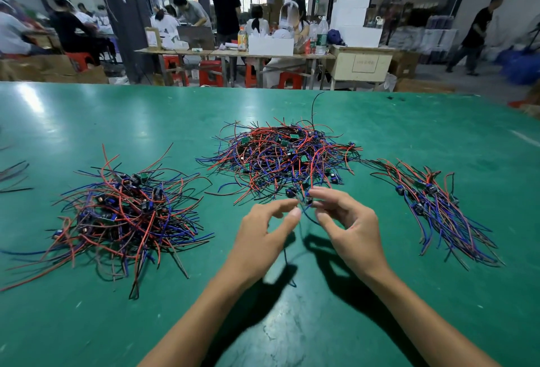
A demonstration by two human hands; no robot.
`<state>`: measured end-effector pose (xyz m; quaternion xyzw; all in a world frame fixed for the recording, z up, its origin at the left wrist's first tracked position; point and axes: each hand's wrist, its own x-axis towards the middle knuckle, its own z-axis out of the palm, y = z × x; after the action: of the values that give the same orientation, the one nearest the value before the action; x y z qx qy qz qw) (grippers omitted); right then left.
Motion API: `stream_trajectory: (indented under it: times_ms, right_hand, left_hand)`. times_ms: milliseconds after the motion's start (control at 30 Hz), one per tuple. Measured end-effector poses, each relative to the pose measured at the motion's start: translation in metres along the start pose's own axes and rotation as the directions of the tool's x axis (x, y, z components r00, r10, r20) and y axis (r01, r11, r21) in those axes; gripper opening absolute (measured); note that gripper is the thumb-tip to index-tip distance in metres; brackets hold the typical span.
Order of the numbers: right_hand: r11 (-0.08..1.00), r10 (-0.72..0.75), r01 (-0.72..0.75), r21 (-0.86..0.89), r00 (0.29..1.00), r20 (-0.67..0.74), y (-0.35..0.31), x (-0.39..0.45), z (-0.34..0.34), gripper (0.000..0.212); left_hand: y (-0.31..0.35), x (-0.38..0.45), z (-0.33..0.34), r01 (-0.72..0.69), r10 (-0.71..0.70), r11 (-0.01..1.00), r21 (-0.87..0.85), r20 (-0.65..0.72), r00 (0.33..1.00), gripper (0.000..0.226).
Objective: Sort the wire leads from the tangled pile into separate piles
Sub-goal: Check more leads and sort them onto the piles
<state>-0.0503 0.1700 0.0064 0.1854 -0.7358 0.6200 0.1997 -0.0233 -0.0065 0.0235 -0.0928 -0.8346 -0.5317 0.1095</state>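
A tangled pile of red, blue and black wire leads with small green boards lies at the middle of the green table. A second pile lies at the left, and a neater row of leads at the right. My left hand and my right hand meet just in front of the middle pile. Between their fingertips they pinch one wire lead with a small dark component; its blue wire hangs down between the hands.
A few loose dark wires lie at the table's far left edge. Beyond the table's far edge are work benches, red stools, cardboard boxes and several people seated or walking.
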Motion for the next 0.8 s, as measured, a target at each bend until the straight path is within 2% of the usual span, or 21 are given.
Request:
stream_trajectory:
  times_ms: [100,200,333,400,467,533,700,800]
  right_hand:
    - [0.991,0.074,-0.082,0.11,0.995,0.071,-0.001,-0.006,0.008,0.049]
    - [0.958,0.137,-0.151,0.244,0.988,0.072,-0.005,-0.004,0.006,0.054]
    - [0.882,0.292,-0.279,0.379,0.956,0.023,-0.007,-0.002,0.005,0.053]
    - [0.818,0.383,-0.384,0.429,0.919,0.093,-0.008,0.0,0.004,0.052]
    - [0.814,0.383,-0.412,0.41,0.911,0.153,-0.01,0.001,0.002,0.06]
    - [0.832,0.361,-0.379,0.406,0.924,0.124,-0.012,0.002,0.002,0.058]
    - [0.811,0.332,-0.352,0.468,0.934,0.129,-0.015,0.003,-0.004,0.053]
    - [0.797,0.322,-0.347,0.494,0.936,0.139,-0.019,0.004,-0.005,0.056]
  left_hand:
    - [0.005,-0.001,0.005,0.115,-0.089,0.961,-0.252,0.11,0.99,0.026]
    - [0.005,-0.001,0.004,0.214,-0.177,0.869,-0.447,0.124,0.976,0.022]
    - [0.004,0.0,0.001,0.22,-0.172,0.861,-0.459,0.145,0.974,0.015]
    - [0.005,0.0,0.0,0.195,-0.15,0.878,-0.438,0.136,0.979,0.015]
    - [0.005,0.0,-0.002,0.16,-0.121,0.908,-0.387,0.124,0.985,0.015]
    - [0.005,0.0,-0.002,0.156,-0.113,0.917,-0.366,0.135,0.984,0.017]
    - [0.008,0.0,-0.005,0.224,-0.165,0.855,-0.467,0.164,0.973,0.029]
    - [0.007,0.0,-0.007,0.21,-0.152,0.865,-0.456,0.16,0.975,0.035]
